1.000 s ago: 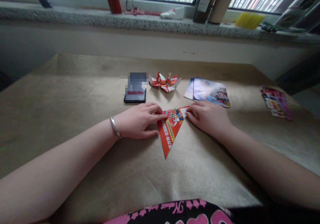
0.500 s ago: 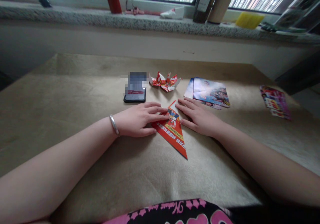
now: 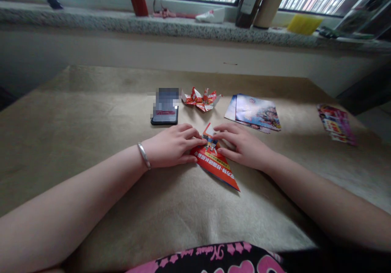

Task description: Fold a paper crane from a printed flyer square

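A red printed paper folded into a triangle (image 3: 217, 165) lies on the tan table (image 3: 91, 114), its long point aimed toward the lower right. My left hand (image 3: 172, 146), a silver bangle on its wrist, presses its fingertips flat on the triangle's left corner. My right hand (image 3: 241, 145) rests on the triangle's upper right edge, fingers curled over the paper's far tip and pinching it.
A dark phone (image 3: 165, 109) lies beyond my hands, with a crumpled red folded paper piece (image 3: 201, 99) to its right. A stack of printed sheets (image 3: 255, 112) lies further right, another leaflet (image 3: 336, 123) near the table's right edge. Bottles and containers stand on the windowsill (image 3: 183, 27).
The triangle has turned anticlockwise on the table; its long point swung from lower left to lower right. My right hand went from flat beside it to pinching its far tip.
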The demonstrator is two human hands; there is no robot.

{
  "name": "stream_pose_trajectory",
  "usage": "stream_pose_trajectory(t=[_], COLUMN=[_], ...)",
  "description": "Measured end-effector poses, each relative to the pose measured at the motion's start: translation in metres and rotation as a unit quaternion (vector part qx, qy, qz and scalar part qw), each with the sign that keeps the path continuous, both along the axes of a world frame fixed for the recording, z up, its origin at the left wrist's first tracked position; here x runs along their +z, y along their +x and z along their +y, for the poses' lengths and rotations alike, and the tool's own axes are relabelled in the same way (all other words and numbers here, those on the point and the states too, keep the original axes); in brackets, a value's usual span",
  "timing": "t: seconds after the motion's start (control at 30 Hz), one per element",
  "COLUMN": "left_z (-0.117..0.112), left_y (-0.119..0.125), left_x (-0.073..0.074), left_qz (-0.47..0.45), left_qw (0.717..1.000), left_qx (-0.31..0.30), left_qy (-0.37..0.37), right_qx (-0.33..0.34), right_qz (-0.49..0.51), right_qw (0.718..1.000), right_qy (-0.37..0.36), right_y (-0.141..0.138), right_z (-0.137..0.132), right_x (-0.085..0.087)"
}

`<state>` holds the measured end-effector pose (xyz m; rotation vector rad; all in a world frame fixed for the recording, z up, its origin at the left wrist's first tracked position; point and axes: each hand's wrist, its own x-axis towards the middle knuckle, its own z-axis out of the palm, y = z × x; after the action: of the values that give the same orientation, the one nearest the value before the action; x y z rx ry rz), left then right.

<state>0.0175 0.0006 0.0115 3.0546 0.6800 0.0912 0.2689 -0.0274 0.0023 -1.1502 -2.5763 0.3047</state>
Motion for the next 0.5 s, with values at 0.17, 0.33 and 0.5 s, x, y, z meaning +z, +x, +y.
stream_pose_trajectory(t=[0.17,0.33,0.5], left_z=[-0.001,-0.001,-0.001], left_y=[0.002,0.004,0.002], left_x=[-0.003,-0.004,-0.005], left_qz=[-0.027,-0.037,-0.041], left_qw=[1.000,0.999,0.999], left_qx=[0.007,0.013,0.003], left_qy=[0.013,0.015,-0.016], right_qx=[0.013,0.012,0.015], right_qz=[-0.003,-0.037,-0.051], right_qw=[0.999,0.999,0.999], right_qy=[-0.037,-0.013,0.008], right_y=[-0.012,-0.019,-0.021], right_z=[-0.013,-0.021,-0.025], right_x=[0.011,0.014,0.011])
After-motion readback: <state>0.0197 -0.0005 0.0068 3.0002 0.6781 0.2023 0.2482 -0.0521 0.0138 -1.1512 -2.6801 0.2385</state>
